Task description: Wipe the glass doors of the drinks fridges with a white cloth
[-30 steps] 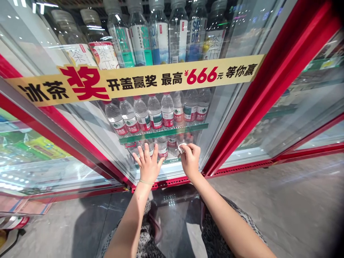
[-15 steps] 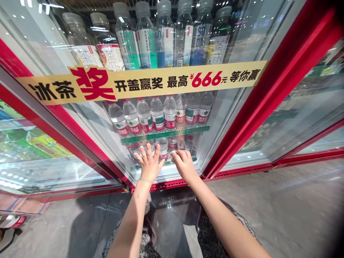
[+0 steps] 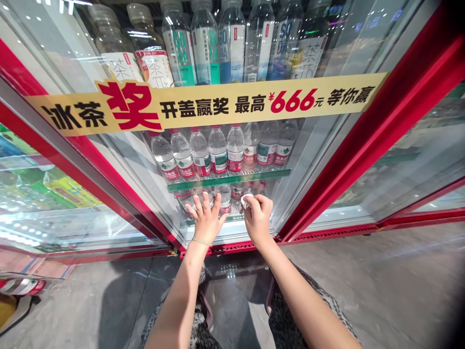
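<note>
A glass cooler door with a yellow banner [image 3: 214, 104] across it stands before me. My left hand [image 3: 206, 220] is spread against the lower glass, fingers apart, holding nothing. To its right, my right hand [image 3: 258, 218] is closed on a small crumpled white tissue [image 3: 247, 199] at the glass. Behind the door, small red-labelled water bottles [image 3: 219, 157] stand on a glass shelf [image 3: 228, 180], and more bottles below it are partly hidden by my hands. Larger soda bottles [image 3: 205, 48] line the shelf above the banner.
Red door frames [image 3: 348, 145] slope down on the right, and another cooler with green and yellow packs [image 3: 69, 191] is at the left. A bottle [image 3: 23, 287] lies on the grey floor [image 3: 327, 271] at the far left. My legs are below my arms.
My right hand has moved slightly right and up and turned, so the white tissue in its fingers now shows clearly. My left hand stays spread on the glass. The view has shifted a little.
</note>
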### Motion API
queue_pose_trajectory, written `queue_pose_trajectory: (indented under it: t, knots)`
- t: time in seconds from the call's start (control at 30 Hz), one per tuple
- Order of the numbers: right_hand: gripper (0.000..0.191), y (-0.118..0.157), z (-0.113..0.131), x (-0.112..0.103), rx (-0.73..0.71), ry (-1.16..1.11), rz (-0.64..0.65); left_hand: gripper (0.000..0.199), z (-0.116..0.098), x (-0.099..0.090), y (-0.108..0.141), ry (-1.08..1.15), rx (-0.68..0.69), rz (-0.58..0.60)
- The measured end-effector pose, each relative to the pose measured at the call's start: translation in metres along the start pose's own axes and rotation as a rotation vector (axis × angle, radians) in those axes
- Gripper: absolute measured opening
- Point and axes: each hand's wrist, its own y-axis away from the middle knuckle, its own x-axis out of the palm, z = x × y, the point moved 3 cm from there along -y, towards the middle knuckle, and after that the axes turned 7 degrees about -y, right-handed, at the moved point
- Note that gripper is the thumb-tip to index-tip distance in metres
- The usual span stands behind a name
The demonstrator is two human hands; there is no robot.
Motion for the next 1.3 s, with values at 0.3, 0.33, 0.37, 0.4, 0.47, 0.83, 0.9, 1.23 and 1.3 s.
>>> queue_pose_trajectory:
  t: [0.3, 0.33, 0.37, 0.4, 0.47, 0.83, 0.9, 1.23, 1.3]
  knots:
    - [0.031, 0.003, 0.005, 0.001, -0.061, -0.021, 0.081, 0.093, 0.001, 0.001, 0.000, 0.022, -0.021, 0.017]
    - [0.033, 0.002, 0.003, -0.001, -0.040, -0.016, 0.060, 0.092, 0.001, 0.001, 0.000, 0.018, -0.019, 0.016]
    - [0.034, 0.002, 0.002, -0.002, -0.034, -0.011, 0.054, 0.092, 0.001, 0.001, 0.000, 0.016, -0.018, 0.017]
    - [0.034, 0.002, 0.002, -0.002, -0.046, -0.006, 0.066, 0.092, 0.000, 0.001, 0.000, 0.017, -0.019, 0.021]
    - [0.033, 0.002, 0.002, -0.001, -0.106, -0.001, 0.126, 0.094, 0.000, 0.001, -0.001, 0.019, -0.032, 0.037]
    - [0.034, 0.001, 0.004, -0.001, -0.196, 0.008, 0.172, 0.100, 0.001, 0.001, 0.000, 0.030, -0.044, 0.081]
    - [0.035, 0.004, 0.005, 0.002, -0.204, 0.001, 0.196, 0.099, 0.001, 0.001, 0.000, 0.027, -0.047, 0.083]
    - [0.035, 0.005, 0.005, 0.006, -0.138, -0.040, 0.177, 0.099, 0.001, 0.000, -0.001, 0.024, -0.047, 0.102]
    - [0.034, 0.003, 0.006, 0.004, -0.127, -0.048, 0.157, 0.099, 0.001, 0.000, -0.001, 0.022, -0.047, 0.098]
